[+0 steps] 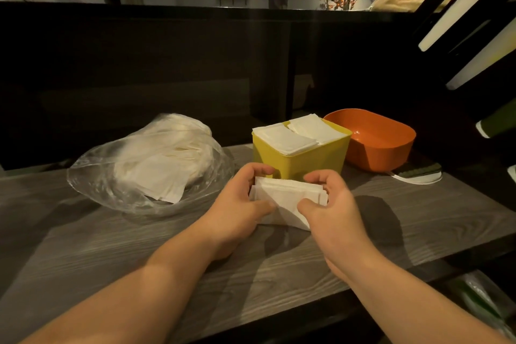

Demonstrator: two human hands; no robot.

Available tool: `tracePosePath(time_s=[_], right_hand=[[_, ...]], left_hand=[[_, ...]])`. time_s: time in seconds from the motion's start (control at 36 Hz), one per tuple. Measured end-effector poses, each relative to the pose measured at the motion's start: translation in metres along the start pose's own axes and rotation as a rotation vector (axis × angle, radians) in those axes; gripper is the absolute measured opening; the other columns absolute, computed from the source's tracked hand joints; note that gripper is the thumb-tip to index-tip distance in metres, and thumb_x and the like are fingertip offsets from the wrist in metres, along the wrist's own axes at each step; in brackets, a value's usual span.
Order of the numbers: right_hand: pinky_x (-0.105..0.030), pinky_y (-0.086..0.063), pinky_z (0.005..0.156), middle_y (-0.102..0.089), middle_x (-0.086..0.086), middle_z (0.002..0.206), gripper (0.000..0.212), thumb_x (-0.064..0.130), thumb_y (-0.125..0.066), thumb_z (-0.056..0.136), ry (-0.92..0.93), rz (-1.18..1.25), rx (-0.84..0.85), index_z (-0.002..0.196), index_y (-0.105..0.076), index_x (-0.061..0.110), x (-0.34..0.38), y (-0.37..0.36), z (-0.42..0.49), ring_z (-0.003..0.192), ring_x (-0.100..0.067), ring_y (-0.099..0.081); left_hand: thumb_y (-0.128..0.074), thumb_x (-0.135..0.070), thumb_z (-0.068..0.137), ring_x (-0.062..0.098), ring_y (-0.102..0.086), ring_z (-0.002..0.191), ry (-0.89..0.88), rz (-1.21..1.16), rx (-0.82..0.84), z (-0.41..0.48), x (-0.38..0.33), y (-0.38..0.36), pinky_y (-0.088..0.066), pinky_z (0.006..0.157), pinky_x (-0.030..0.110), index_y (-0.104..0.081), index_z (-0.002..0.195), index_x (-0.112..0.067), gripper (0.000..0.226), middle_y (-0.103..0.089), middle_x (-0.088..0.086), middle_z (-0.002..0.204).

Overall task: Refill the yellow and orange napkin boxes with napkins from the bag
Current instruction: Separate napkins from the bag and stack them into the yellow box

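Two hands: in the head view, the left hand (pixel 237 204) and the right hand (pixel 335 209) hold one stack of napkins (pixel 287 193) between them.
Left hand fingers: curled over the far edge of the stack, with the thumb on the near side. They pinch it.
Right hand fingers: curled over the other end in the same way, thumb in front. They pinch it too.
Stack of napkins: white and a bit messy, low over the table (pixel 139 254), just in front of the yellow box (pixel 304 160). I cannot tell if it touches the table.
Yellow box: full to the top. Two piles of white napkins (pixel 296 134) sit side by side in it and stick up a little over the rim.
Orange box (pixel 382 153): just behind the yellow box, to the right. No napkins show in the part of the inside I can see.
Bag (pixel 145 165): clear plastic, lying on the table to the left, with lots of napkins in it.
Done: the yellow box looks filled.
Left to do: the orange box needs napkins. I think the stack in the hands is for it, and more will have to come from the bag.
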State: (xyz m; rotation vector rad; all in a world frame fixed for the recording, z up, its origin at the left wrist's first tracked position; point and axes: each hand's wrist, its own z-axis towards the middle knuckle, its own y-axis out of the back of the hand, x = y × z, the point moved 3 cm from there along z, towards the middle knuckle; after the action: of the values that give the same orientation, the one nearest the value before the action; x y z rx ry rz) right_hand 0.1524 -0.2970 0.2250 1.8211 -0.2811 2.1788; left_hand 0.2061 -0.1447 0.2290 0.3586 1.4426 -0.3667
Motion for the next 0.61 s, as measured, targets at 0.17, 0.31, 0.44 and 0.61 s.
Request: tracePosePath(time_s=[0.17, 0.31, 0.44, 0.61], right_hand=[[-0.029, -0.059, 0.071, -0.062, 0.005, 0.102, 0.041, 0.002, -0.069, 0.084, 0.128, -0.38, 0.309, 0.099, -0.055, 0.038, 0.026, 0.016, 0.013, 0.093, -0.015, -0.065], [-0.029, -0.058, 0.068, -0.057, 0.021, 0.105, 0.045, 0.006, -0.068, 0.085, 0.146, -0.674, 0.69, 0.095, -0.057, 0.049, 0.057, 0.019, 0.021, 0.091, -0.012, -0.065], [-0.027, -0.056, 0.069, -0.058, 0.036, 0.088, 0.046, 0.006, -0.07, 0.085, 0.008, -0.708, 0.962, 0.1, -0.063, 0.05, 0.075, 0.02, 0.028, 0.075, -0.014, -0.064], [-0.052, -0.06, 0.085, -0.064, 0.016, 0.113, 0.059, -0.002, -0.068, 0.083, -0.062, -0.631, 0.988, 0.111, -0.065, 0.05, 0.075, 0.03, 0.034, 0.099, -0.023, -0.07]], left_hand=[[-0.065, 0.015, 0.085, 0.033, -0.069, 0.104, 0.043, -0.066, 0.006, 0.001, -0.007, 0.01, -0.061, 0.085, 0.043, -0.058, 0.125, -0.025, 0.057, -0.067, 0.018, 0.115], [-0.069, 0.017, 0.079, 0.035, -0.07, 0.106, 0.075, -0.086, 0.06, 0.002, -0.017, 0.008, -0.058, 0.091, 0.045, -0.056, 0.127, -0.021, 0.063, -0.073, 0.015, 0.111], [-0.072, 0.016, 0.077, 0.042, -0.07, 0.104, 0.083, -0.124, 0.139, -0.001, -0.026, 0.006, -0.06, 0.086, 0.047, -0.052, 0.132, -0.019, 0.068, -0.068, 0.027, 0.115], [-0.077, 0.003, 0.079, 0.03, -0.07, 0.094, -0.042, -0.17, 0.058, -0.002, -0.03, 0.006, -0.059, 0.076, 0.032, -0.059, 0.125, -0.015, 0.053, -0.069, 0.016, 0.105]])
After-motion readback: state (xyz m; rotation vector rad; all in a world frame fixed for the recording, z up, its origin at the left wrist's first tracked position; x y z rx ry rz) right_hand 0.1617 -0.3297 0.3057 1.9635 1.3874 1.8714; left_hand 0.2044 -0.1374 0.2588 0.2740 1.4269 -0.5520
